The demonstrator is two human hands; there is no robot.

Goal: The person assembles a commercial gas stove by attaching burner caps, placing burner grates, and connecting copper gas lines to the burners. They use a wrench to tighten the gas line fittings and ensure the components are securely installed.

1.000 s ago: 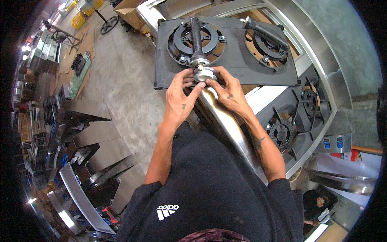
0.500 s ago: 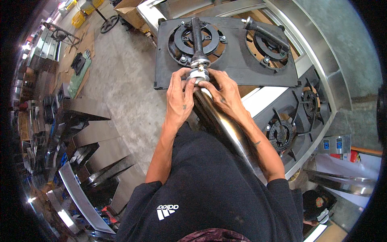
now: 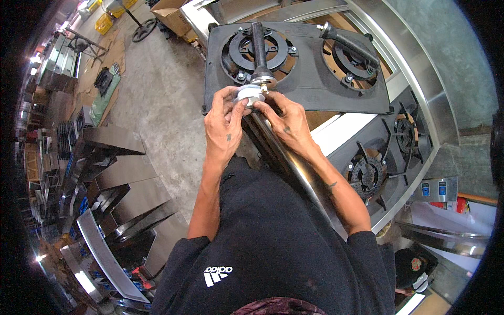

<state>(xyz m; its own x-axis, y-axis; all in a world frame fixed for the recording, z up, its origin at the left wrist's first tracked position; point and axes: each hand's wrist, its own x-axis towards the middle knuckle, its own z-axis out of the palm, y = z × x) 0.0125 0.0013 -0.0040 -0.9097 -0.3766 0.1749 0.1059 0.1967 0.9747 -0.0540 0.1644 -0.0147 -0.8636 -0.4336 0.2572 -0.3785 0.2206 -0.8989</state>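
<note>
A small spool of white tape (image 3: 250,95) is pinched between the thumb and fingers of my left hand (image 3: 226,125). The thumb of my right hand (image 3: 290,125) presses at the spool's right side; its other fingers curl close to a brass fitting (image 3: 264,89), partly hiding what they grip. This fitting sits at the near end of a black burner tube (image 3: 258,50), just beyond the spool. The tube lies across the left ring burner (image 3: 286,52) of a black two-burner cooktop plate (image 3: 307,79). A second burner tube (image 3: 349,46) lies over the right burner.
A shiny metal bar (image 3: 294,168) runs beneath my right forearm. To the right stands a metal frame (image 3: 446,105) with another black burner plate (image 3: 341,157). Bent sheet-metal parts (image 3: 113,142) crowd the left. Behind is a cardboard box (image 3: 170,18). A person's dark cap (image 3: 409,265) shows at lower right.
Both hands have shifted slightly left with the spool, which has moved from straight in front of the fitting to its left and tilted. The burner tube's near end has turned a little.
</note>
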